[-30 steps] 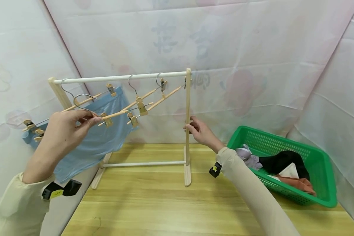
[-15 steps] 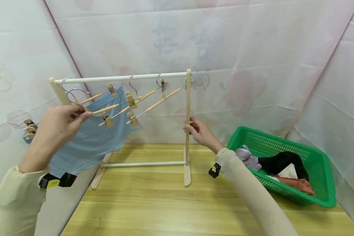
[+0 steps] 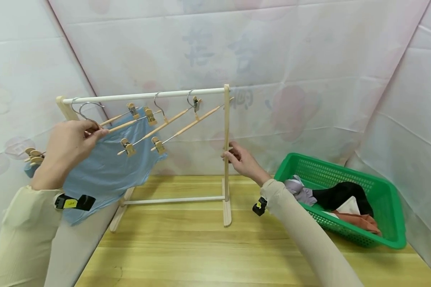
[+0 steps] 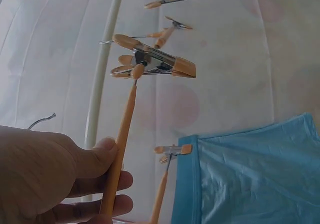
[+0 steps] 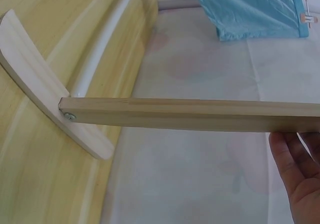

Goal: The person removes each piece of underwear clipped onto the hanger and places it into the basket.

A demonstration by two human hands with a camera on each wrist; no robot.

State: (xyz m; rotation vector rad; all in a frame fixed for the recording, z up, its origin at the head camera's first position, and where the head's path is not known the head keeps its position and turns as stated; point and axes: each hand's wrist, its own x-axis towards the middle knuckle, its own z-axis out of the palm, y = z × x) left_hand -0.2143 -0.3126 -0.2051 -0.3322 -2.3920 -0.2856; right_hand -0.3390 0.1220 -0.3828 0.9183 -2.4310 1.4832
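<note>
In the head view my left hand [image 3: 70, 141] pinches a clip hanger [image 3: 123, 126] by the middle of its wooden bar, below the metal hook. The hook stands close to the white rod [image 3: 133, 97] of a small wooden rack; whether it touches is unclear. The left wrist view shows the thumb against the bar and a bare clip [image 4: 155, 61] at its end. Behind it a light blue garment [image 4: 255, 174] hangs from another hanger on the rack. My right hand [image 3: 245, 161] holds the rack's right post [image 3: 226, 127], thumb in front, other fingers partly hidden behind it.
Two bare clip hangers hang mid-rod and rightward; one has its bar [image 3: 161, 126] slanting toward me. A green basket [image 3: 396, 215] stands at the right with a black cloth [image 3: 344, 197], a greyish-purple cloth [image 3: 301, 193] and an orange-brown cloth [image 3: 360, 223] inside. The rack stands on a wooden table [image 3: 201, 251].
My left hand has moved up and slightly left with the hanger, bringing its hook up near the rod's left end. My right hand has stayed on the post.
</note>
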